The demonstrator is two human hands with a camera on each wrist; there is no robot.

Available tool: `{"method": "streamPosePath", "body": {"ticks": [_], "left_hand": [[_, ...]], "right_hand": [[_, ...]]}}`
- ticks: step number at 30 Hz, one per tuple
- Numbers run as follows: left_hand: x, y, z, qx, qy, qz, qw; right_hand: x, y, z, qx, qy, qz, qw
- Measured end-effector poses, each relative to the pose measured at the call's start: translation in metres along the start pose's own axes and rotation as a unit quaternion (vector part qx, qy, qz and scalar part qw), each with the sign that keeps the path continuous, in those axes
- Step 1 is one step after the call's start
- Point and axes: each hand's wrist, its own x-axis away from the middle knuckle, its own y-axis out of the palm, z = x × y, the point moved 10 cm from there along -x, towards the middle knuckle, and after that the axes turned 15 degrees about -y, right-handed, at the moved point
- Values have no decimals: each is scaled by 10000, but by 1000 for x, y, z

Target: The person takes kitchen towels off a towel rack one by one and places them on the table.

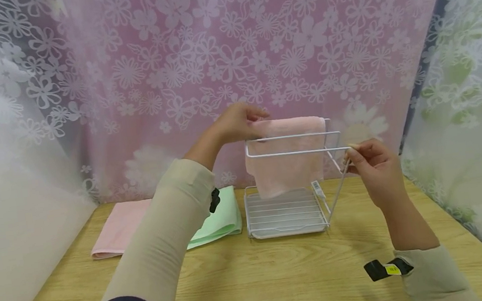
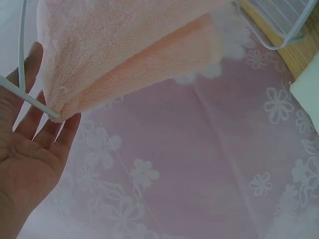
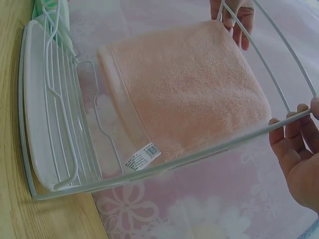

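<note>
A white wire rack point(image 1: 295, 153) stands on the table, its upper bars raised above a slatted base. A pink towel point(image 1: 290, 164) hangs folded over its rear top bar, and in the right wrist view the towel point(image 3: 184, 89) spreads smooth. My left hand point(image 1: 239, 122) is at the towel's left end; in the left wrist view this hand point(image 2: 37, 139) has its fingers extended, touching the towel's corner beside the bar's end. With thumb and fingers, my right hand point(image 1: 376, 171) pinches the front right corner of the rack's upper frame.
Left of the rack lie another folded pink towel point(image 1: 119, 228) and a folded green towel point(image 1: 222, 218), partly behind my left forearm. A white tray point(image 3: 37, 104) sits under the base wires. A barcode tag point(image 3: 143, 157) shows on the rack's side. Flowered curtains point(image 1: 228, 46) stand behind the table.
</note>
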Motion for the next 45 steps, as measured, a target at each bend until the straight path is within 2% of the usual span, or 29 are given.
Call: {"method": "streamPosePath", "body": {"ticks": [9,14,19,23,28,34,41,45], "left_hand": [[-4,5,20,-265,217,102,9994],[-3,9,32,-220,335,51,9992],[-3,12,41,-225,443,37,9988],[-6,15,42,-201,383,66,9990],[-11,20,42,-329,308,204,9988],[-18,25,41,-379,133,264,9988],[-18,23,37,-386,135,580,9975],[-17,19,33,-163,98,770,9968]], "right_hand": [[3,1,-11,-381,-176,-106,9991],[3,4,-15,-717,-373,-246,9964],[4,2,-17,-541,-361,-211,9977],[4,1,-18,-406,-313,-184,9985],[5,3,-18,-699,-321,-165,9969],[6,1,-15,-655,-254,-104,9975],[6,2,-13,-549,-215,-37,9983],[5,4,-13,-675,-310,-84,9972]]}}
